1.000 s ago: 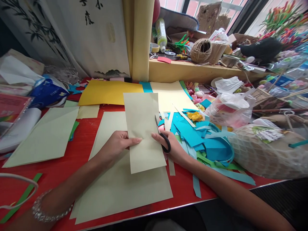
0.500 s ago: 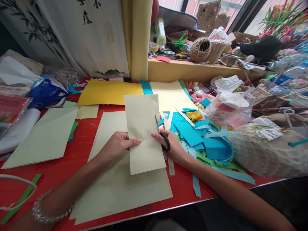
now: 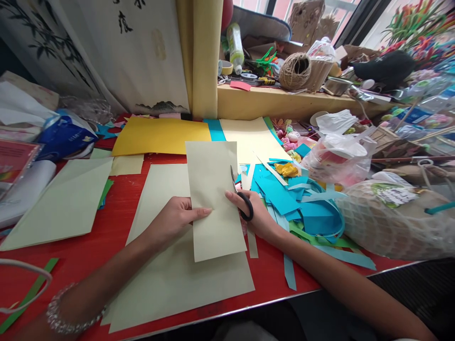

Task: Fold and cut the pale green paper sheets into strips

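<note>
My left hand pinches the left edge of a pale green paper strip, thumb on top, holding it above a larger pale green sheet on the red table. My right hand grips black-handled scissors at the strip's right edge. The blades point away from me along that edge. A narrow cut-off sliver lies just below my right hand.
A heap of blue and green paper scraps lies right of the scissors. Plastic bags and a netted bundle crowd the right side. Yellow paper and another green sheet lie behind and left. A twine ball sits on the sill.
Both hands and the strip have stayed almost in place; the scissors have crept slightly forward along the strip's right edge.
</note>
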`<state>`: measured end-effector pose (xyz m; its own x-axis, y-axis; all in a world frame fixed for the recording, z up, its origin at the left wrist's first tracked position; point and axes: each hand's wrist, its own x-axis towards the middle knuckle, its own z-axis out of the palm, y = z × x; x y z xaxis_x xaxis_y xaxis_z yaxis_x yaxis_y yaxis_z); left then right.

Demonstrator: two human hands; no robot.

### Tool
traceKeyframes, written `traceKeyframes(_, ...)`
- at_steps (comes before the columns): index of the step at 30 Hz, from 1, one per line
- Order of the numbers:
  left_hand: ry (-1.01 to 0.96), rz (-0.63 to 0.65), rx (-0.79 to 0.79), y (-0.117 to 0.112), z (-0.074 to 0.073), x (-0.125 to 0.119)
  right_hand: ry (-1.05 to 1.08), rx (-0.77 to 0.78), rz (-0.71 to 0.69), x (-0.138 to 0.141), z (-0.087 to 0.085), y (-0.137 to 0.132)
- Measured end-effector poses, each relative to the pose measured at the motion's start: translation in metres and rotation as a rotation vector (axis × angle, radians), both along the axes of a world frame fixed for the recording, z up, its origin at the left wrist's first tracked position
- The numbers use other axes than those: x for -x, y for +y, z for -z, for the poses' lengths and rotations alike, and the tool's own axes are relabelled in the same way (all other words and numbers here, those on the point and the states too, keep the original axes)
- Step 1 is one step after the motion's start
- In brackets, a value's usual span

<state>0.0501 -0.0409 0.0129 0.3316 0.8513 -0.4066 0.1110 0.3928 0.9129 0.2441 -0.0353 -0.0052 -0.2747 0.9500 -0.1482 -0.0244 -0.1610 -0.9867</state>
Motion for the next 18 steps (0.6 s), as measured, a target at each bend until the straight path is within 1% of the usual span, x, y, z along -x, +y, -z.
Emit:
traceKeyframes(4, 0.015, 0.000, -0.003, 0.000, 0.001, -0.001, -0.019, -0.007, 0.008, 0.000, 0.001, 0.001)
traceKeyframes(9, 0.026, 0.018, -0.007, 0.000, 0.004, 0.000, -0.062, -0.015, 0.027, 0.000, -0.004, 0.000)
traceKeyframes(18, 0.062, 0.028, -0.020, 0.000, 0.005, -0.001, -0.189, -0.060, 0.040, -0.004, -0.010, 0.001)
